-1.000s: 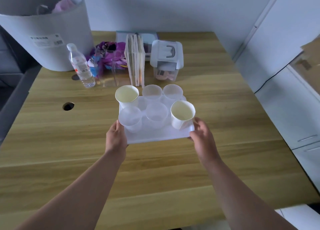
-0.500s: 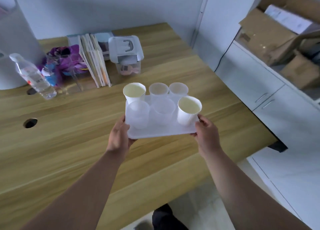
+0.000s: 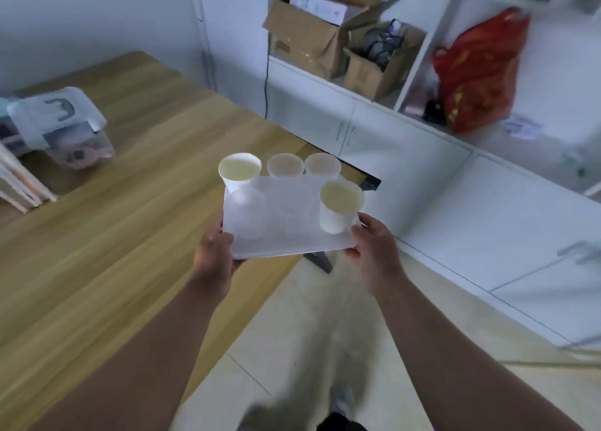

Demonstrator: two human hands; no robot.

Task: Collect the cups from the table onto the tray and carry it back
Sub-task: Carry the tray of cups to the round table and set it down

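Observation:
I hold a white tray (image 3: 286,245) in the air past the right edge of the wooden table (image 3: 107,222). My left hand (image 3: 213,255) grips its near left corner and my right hand (image 3: 374,248) grips its near right corner. Several cups stand on it: a white paper cup (image 3: 239,170) at the far left, another paper cup (image 3: 340,204) at the near right, and translucent plastic cups (image 3: 284,167) in between. The near translucent cups are blurred and hard to separate from the tray.
A lidded plastic box (image 3: 61,125) and upright books (image 3: 19,183) stay on the table at left. White cabinets (image 3: 455,183) run along the right, with cardboard boxes (image 3: 318,30) and a red bag (image 3: 478,69) on the shelf above. Tiled floor (image 3: 292,349) lies below.
The view has swung right, away from the table. The tray with the cups, held in both hands, has moved off the tabletop edge and now hangs over the floor.

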